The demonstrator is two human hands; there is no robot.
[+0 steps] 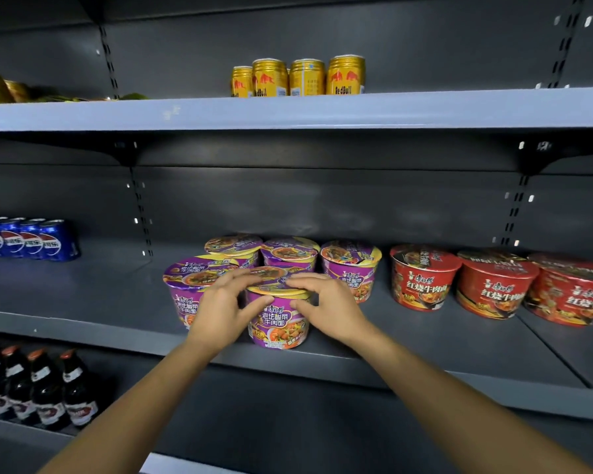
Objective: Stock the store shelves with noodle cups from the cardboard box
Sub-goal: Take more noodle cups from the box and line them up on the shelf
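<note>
- The left hand [220, 304] and the right hand [327, 302] grip one purple noodle cup [278, 325] between them. It stands upright near the front edge of the middle shelf [83, 302].
- Each hand's fingers curl over the lid rim from its own side, with the thumb pressed on the cup's side wall below. The two sets of fingertips come close together over the lid.
- Just beside the left hand, and partly hidden by it, stands a second purple cup [189, 285].
- Beyond the fingers, toward the back panel, three rear purple cups [290, 253] stand in a row.
- Well to the right of the right hand, three red noodle cups [421, 278] line the same shelf.
- Far to the left of the left hand stand blue Pepsi cans [31, 239].
- Above both hands, on the upper shelf, stand gold Red Bull cans [298, 77].
- Below and left of the left forearm, dark bottles [45, 388] with orange caps fill a lower shelf.
</note>
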